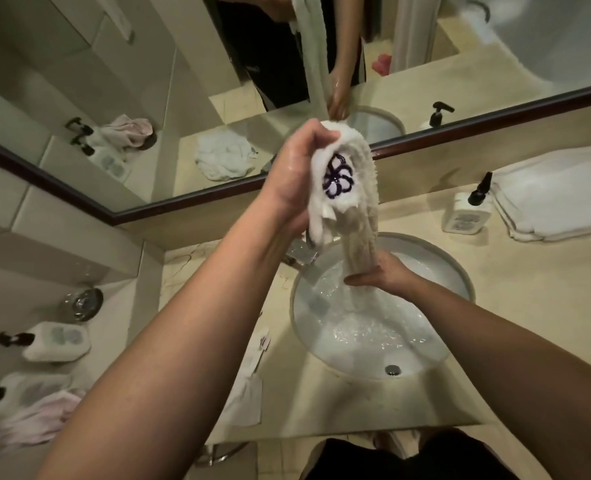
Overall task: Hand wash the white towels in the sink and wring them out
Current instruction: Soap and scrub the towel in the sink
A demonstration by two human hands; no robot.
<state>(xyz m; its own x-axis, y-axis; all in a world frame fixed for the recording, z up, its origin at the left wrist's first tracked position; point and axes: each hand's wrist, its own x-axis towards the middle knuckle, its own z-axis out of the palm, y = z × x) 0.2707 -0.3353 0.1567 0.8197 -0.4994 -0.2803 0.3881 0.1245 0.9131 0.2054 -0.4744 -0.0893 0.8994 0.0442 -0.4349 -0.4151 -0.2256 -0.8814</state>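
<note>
My left hand (297,174) grips the white towel (353,202) top, held high; right hand (380,277) fingers wrap its lower end over the sink (460,282). Towel hangs vertically between hands, ready for twisting.

The round white basin of soapy water (384,327) lay open toward the person; a chrome tap (299,252) crowded its back-left rim; a black-pump white bottle (465,213) and folded white towels (550,195) blocked the right counter
</note>
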